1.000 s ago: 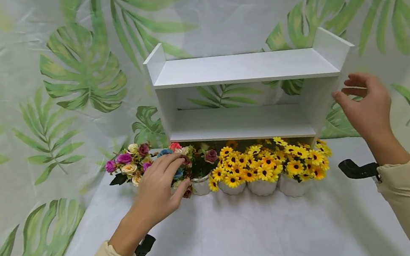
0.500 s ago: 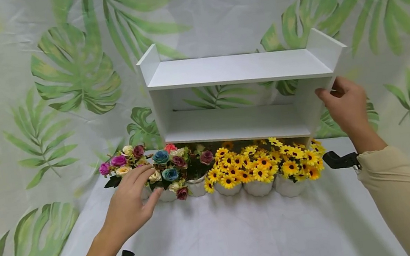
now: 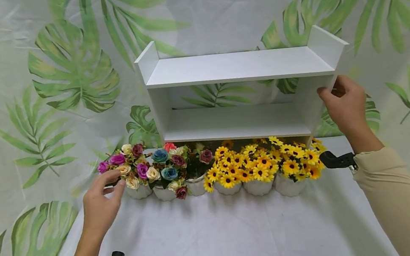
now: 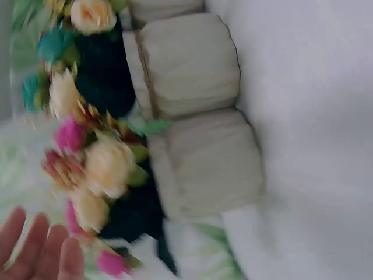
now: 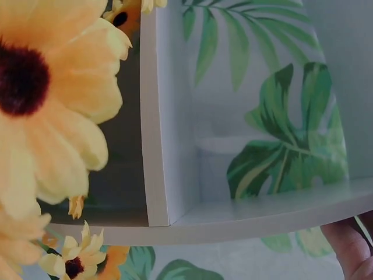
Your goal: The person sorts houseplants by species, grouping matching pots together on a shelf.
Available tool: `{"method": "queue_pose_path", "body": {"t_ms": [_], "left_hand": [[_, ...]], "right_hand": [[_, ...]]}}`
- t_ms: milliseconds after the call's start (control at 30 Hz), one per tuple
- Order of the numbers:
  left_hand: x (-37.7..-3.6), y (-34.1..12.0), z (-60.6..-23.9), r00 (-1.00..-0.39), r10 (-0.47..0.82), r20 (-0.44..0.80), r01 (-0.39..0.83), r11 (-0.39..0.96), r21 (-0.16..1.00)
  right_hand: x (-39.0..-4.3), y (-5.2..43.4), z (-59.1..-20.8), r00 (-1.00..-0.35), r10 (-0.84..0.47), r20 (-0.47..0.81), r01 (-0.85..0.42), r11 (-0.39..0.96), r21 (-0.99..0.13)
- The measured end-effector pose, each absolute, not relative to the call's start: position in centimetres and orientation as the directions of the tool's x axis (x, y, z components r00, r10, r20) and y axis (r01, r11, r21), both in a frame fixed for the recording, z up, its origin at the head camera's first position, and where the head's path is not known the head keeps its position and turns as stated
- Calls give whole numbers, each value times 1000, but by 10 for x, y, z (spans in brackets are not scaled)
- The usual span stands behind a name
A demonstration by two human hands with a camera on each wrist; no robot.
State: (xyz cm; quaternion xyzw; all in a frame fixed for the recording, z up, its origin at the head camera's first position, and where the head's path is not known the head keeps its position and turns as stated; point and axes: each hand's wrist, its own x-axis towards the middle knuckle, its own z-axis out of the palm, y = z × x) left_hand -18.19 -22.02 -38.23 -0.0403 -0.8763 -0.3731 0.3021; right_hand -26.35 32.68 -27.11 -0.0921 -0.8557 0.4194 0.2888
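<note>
A white two-tier shelf point(image 3: 236, 68) stands at the back of the table. My right hand point(image 3: 333, 93) grips its right side panel, thumb on the front edge; in the right wrist view one fingertip point(image 5: 349, 245) shows under the shelf board point(image 5: 166, 116). My left hand point(image 3: 113, 184) hovers by the leftmost pot of mixed roses point(image 3: 137, 172), fingers relaxed and holding nothing. The left wrist view shows those fingers point(image 4: 41, 251) beside the blurred roses point(image 4: 108, 166) and two white pots point(image 4: 207, 163).
A row of white pots runs along the shelf's foot: roses on the left, yellow sunflowers point(image 3: 263, 163) on the right, one sunflower point(image 5: 41, 99) close in the right wrist view. The white tablecloth point(image 3: 241, 234) spreads in front. A leaf-print curtain point(image 3: 68, 76) hangs behind.
My left hand has drawn back leftward off the roses to beside the leftmost pot. My right hand moved in and took hold of the shelf's right side panel.
</note>
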Motion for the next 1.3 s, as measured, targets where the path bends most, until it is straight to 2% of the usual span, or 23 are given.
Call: {"method": "queue_pose_path", "body": {"t_ms": [100, 200, 333, 400, 500, 600, 767, 1100, 1300], "left_hand": [[-185, -232, -388, -821, -408, 399, 109, 575, 811], [-191, -241, -396, -832, -500, 240, 3, 428, 904], [-199, -248, -408, -874, -481, 73, -57, 252, 966], [-201, -250, -412, -891, -455, -6, -120, 222, 968], [-205, -253, -418, -925, -364, -106, -216, 278, 936], [-211, -251, -423, -954, -241, -177, -260, 375, 890], [-229, -246, -429, -969, -123, -212, -242, 340, 909], [-259, -236, -444, -991, -52, -123, -131, 201, 971], [-266, -228, -449, -996, -25, -87, -90, 194, 977]], "right_hand": [[-263, 327, -271, -812, 400, 424, -95, 626, -774], [-263, 329, -271, -813, 405, 419, -95, 617, -781], [-263, 332, -271, -811, 418, 409, -92, 599, -795], [-263, 331, -271, -808, 420, 413, -99, 593, -799], [-263, 331, -271, -808, 423, 411, -99, 589, -802], [-262, 332, -271, -809, 431, 399, -87, 584, -807], [-262, 335, -271, -816, 431, 385, -83, 572, -816], [-262, 335, -273, -815, 431, 386, -83, 574, -815], [-262, 335, -275, -812, 444, 380, -69, 573, -817]]}}
